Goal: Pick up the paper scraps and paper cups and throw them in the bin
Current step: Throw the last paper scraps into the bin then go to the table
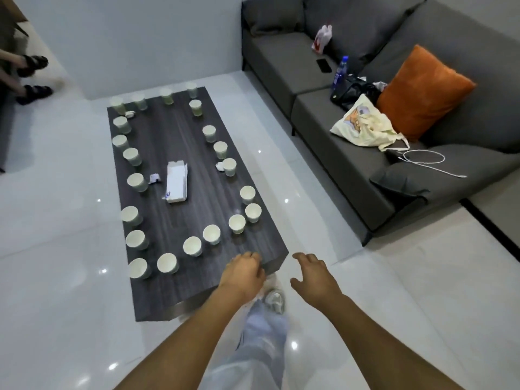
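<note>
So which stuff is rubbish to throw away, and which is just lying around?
For the bin: paper cups ringing the table; crumpled paper scraps; perhaps the flattened white carton.

Just lying about: orange cushion, cloth bag, water bottle, phone, white cable.

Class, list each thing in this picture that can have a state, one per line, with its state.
paper cups: upright, ringed around the table's edge
white box: lying flat, flap open
paper scraps: crumpled, on the table
bottle: upright, capped, on the sofa
tote bag: slumped
left hand: fingers loosely curled, empty
right hand: open, empty
</note>
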